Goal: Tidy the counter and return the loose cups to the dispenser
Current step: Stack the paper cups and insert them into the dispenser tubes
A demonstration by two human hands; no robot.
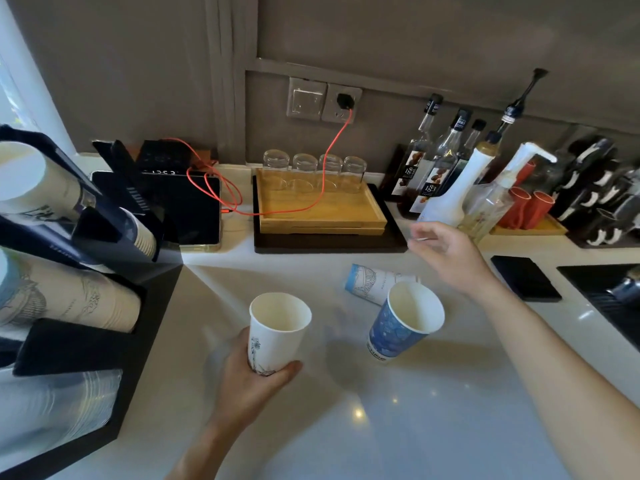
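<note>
My left hand (251, 379) grips a white paper cup (277, 332) with a blue line drawing, held upright just above the white counter. A blue patterned paper cup (403, 323) stands to its right, leaning slightly. Behind that one a pale blue-and-white cup (369, 280) lies on its side. My right hand (446, 252) hovers above and behind the lying cup, fingers apart and holding nothing. The black cup dispenser (104, 327) fills the left edge, with stacks of paper cups (69, 301) lying in its slots.
A wooden tray (322, 211) with upturned glasses (313, 166) sits at the back, a red cable (325, 161) draped over it. Syrup bottles (429, 161) and orange cups (530, 206) stand back right. A black tablet (187, 206), a black coaster (524, 277) and a drip tray (606, 289) lie nearby.
</note>
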